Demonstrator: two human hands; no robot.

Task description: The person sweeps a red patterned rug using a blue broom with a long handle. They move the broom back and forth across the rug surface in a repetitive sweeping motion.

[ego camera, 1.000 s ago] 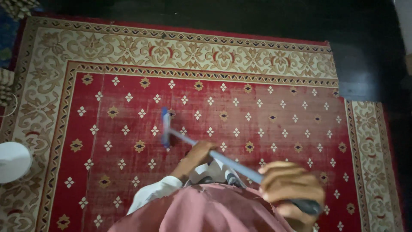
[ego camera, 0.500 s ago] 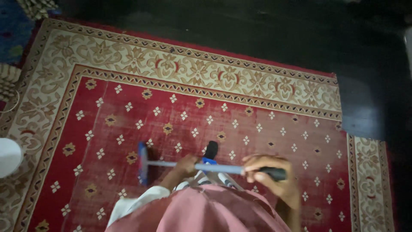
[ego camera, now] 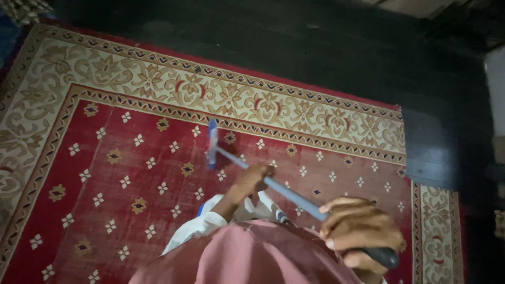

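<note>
I hold a long-handled brush over a red patterned carpet (ego camera: 131, 173). Its blue head (ego camera: 212, 143) rests on the carpet near the cream floral border (ego camera: 252, 102). My left hand (ego camera: 251, 181), in a white sleeve, grips the grey-blue shaft (ego camera: 294, 197) at its middle. Close to the camera, my right hand (ego camera: 360, 231) is closed round the black grip (ego camera: 384, 256) at the shaft's end. A pink garment (ego camera: 247, 257) fills the bottom of the view and hides my legs.
Dark floor (ego camera: 315, 47) lies beyond the carpet's far edge and along its right side. A dark flat object (ego camera: 431, 152) sits at the carpet's right corner. The scene is dim.
The brush head swung from low on the left, up and away across the carpet toward the border. My right hand dropped nearer the camera, and the view shifted.
</note>
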